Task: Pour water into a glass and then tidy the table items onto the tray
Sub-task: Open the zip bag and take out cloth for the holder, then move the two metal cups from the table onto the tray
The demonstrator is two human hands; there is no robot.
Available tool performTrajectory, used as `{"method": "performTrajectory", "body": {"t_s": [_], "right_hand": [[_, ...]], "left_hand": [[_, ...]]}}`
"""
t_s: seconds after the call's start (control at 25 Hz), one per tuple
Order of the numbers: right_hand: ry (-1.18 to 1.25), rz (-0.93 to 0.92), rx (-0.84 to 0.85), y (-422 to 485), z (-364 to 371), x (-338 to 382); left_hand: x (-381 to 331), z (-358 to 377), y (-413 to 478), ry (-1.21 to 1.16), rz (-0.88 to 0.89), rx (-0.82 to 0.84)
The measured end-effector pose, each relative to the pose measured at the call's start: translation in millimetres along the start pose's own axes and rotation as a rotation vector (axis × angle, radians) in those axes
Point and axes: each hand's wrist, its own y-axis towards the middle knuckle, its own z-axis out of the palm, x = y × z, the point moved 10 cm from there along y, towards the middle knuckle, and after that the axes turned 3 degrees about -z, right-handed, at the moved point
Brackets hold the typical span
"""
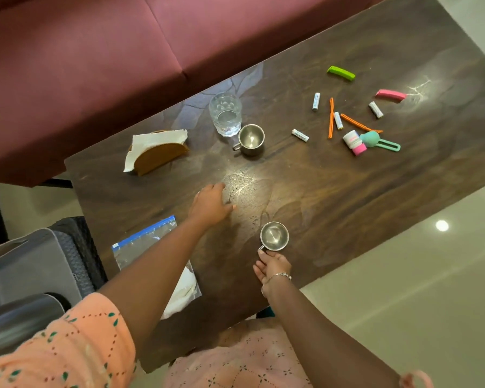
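Table point(333, 191), counted:
- One glass point(225, 114), holding water, upright near the far edge and just beside the far steel cup point(251, 140).
- Two steel cups. The right hand point(272, 268) pinches the handle of the near steel cup point(274, 236); the grip is partly hidden.
- The left hand point(209, 204) lies flat on the wood, fingers relaxed, holding nothing.
- Four batteries point(315, 101), five clips point(340, 72) and one pink-capped bottle point(354, 142), scattered at the right end.
- One napkin holder point(158, 152).
- One zip bag point(151, 247), partly under the left arm.

Grey tray point(25, 264) sits left of the table, cut off by the frame

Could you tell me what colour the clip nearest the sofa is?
The clip is bright green; head view.
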Motion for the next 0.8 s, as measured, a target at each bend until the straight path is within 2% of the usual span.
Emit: {"method": "performTrajectory", "body": {"t_s": [0.2,0.4,0.56,0.8], "right_hand": [[0.091,0.084,0.012,11,14,-19],[0.133,0.026,0.006,16,18,-19],[0.077,-0.108,-0.020,20,6,0],[-0.050,-0.320,0.174,8,23,62]], "left_hand": [[5,-4,11,-0.038,-0.017,-0.008],[11,3,11,-0.045,-0.042,0.018],[16,2,18,-0.181,-0.094,-0.008],[6,-11,61,-0.286,-0.130,0.002]]}}
